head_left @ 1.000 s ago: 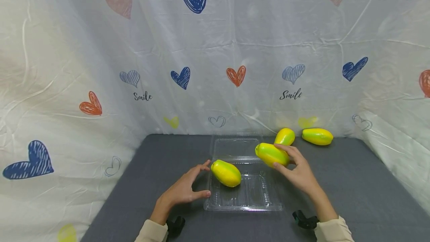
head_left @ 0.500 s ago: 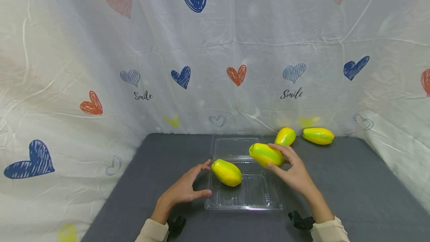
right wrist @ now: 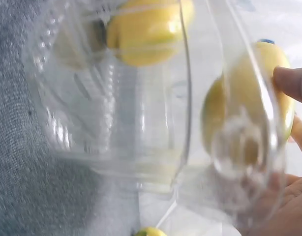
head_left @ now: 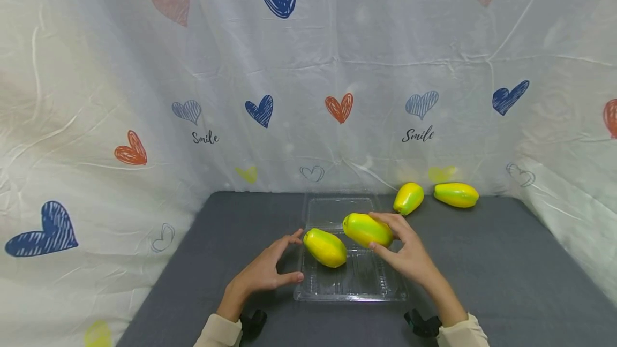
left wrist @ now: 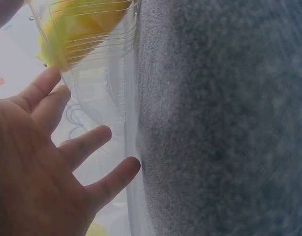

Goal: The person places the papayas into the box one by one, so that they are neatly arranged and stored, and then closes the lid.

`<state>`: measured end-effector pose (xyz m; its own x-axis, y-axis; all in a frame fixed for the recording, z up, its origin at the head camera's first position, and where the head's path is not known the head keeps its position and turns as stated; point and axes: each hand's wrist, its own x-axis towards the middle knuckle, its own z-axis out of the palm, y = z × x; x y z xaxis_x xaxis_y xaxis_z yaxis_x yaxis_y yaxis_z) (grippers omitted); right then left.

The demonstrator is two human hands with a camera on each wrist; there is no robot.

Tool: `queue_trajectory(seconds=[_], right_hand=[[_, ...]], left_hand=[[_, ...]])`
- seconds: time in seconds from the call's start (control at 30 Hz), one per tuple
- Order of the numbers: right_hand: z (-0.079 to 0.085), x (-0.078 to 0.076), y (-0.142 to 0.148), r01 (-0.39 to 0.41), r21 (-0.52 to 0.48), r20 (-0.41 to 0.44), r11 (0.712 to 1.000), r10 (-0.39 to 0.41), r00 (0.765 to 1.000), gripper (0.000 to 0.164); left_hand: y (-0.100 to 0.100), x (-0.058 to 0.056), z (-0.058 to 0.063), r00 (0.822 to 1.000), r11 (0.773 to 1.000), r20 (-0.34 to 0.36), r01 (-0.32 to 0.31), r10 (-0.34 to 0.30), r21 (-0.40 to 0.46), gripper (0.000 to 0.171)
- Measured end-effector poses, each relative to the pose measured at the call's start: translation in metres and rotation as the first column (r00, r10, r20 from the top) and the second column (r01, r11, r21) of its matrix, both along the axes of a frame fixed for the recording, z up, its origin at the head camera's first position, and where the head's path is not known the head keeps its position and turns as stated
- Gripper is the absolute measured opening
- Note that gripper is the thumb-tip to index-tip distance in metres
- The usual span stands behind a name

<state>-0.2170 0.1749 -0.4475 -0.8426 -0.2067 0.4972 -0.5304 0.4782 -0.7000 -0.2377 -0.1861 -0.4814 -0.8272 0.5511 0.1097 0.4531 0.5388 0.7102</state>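
Observation:
My right hand [head_left: 407, 253] grips a yellow-green papaya [head_left: 366, 230] between thumb and fingers, above the right part of a clear plastic clamshell box [head_left: 349, 298]. In the right wrist view this held papaya [right wrist: 284, 64] shows partly through the box wall. A second papaya [head_left: 325, 248] lies tilted in the left part of the box. Beside the left edge, my left hand [head_left: 265, 268] has its fingers spread, holding nothing. From the left wrist, its fingertips [left wrist: 55, 73] appear right at the box wall. The lid [head_left: 339, 212] lies folded back, away from me.
Two more papayas, one upright-leaning [head_left: 408, 198] and one sideways [head_left: 456, 195], lie at the back right of the grey table [head_left: 482, 266]. Behind them hangs a white curtain [head_left: 299, 138] printed with hearts. A black strap device [head_left: 253, 324] sits at each wrist.
My right hand has carried its papaya leftward and slightly down, from the right edge of the box to over it. My left hand and the papaya in the box stay put.

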Motion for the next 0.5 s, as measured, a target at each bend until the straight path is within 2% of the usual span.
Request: queue_trajectory(seconds=[0.2,0.5], right_hand=[[-0.001,0.003,-0.010,-0.030,0.005,-0.005,1.000,0.030,1.000,0.061],[-0.002,0.009,-0.025,-0.091,0.008,0.040,0.996,0.090,0.995,0.061]], left_hand=[[0.000,0.000,0.001,1.000,1.000,0.005,-0.006,0.006,-0.005,0.065],[0.000,0.001,0.001,1.000,1.000,0.003,-0.003,0.003,-0.006,0.065]])
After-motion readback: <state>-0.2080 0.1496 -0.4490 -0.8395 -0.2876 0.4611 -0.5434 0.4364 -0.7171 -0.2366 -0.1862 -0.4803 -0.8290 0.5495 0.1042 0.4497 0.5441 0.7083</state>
